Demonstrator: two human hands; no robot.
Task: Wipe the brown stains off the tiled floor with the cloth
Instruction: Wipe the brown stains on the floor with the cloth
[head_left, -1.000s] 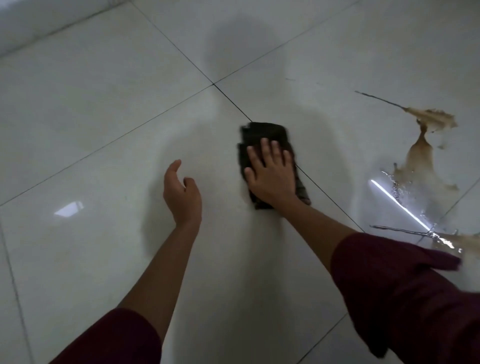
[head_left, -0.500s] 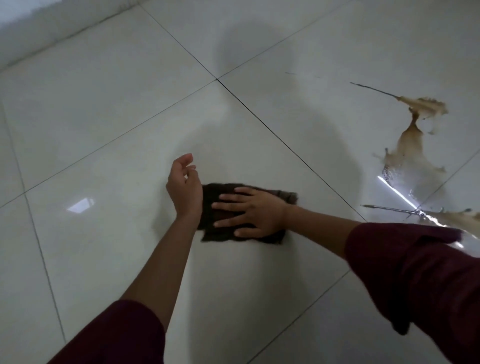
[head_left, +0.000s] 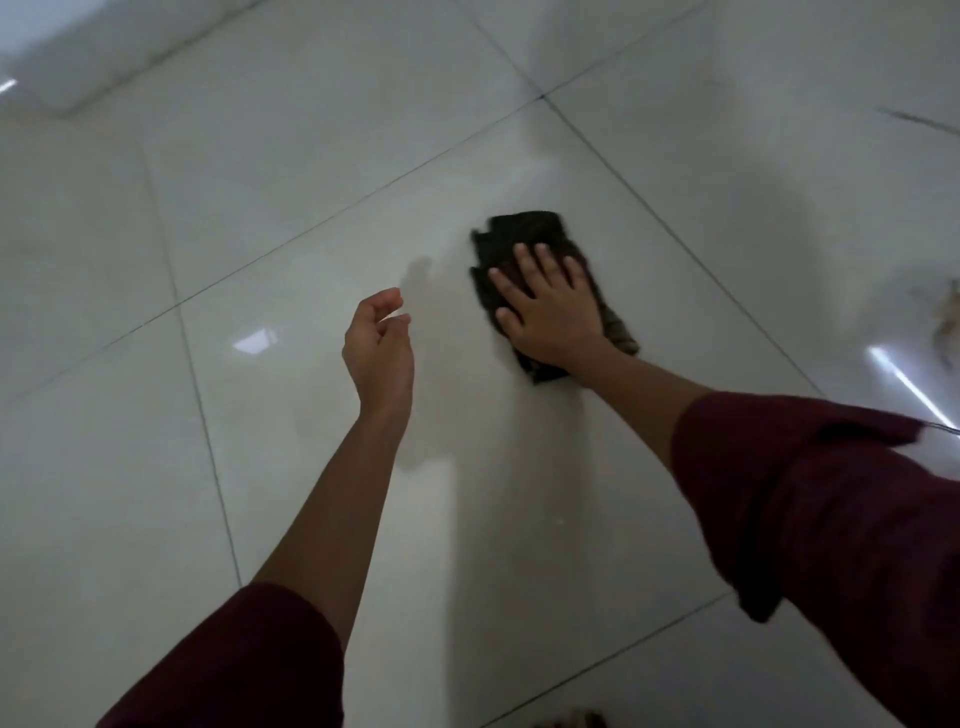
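Note:
A dark brown cloth (head_left: 524, 234) lies flat on the glossy white tiled floor (head_left: 260, 208). My right hand (head_left: 550, 312) presses down on it with fingers spread, palm covering its near half. My left hand (head_left: 379, 353) hovers just left of the cloth, fingers loosely curled, holding nothing. A brown stain (head_left: 946, 317) shows blurred at the far right edge, well away from the cloth. A thin dark streak (head_left: 914, 120) runs on the tile at the upper right.
Dark grout lines (head_left: 675, 239) cross the floor diagonally. A wall base (head_left: 104, 62) runs along the upper left. Bright light reflections (head_left: 909, 387) glare at the right, near the stain. Something brownish (head_left: 569, 719) peeks in at the bottom edge.
My right hand has swept the cloth away from my left hand, forward and to the right. The view has shifted left, so the brown stain now sits at the frame's right edge.

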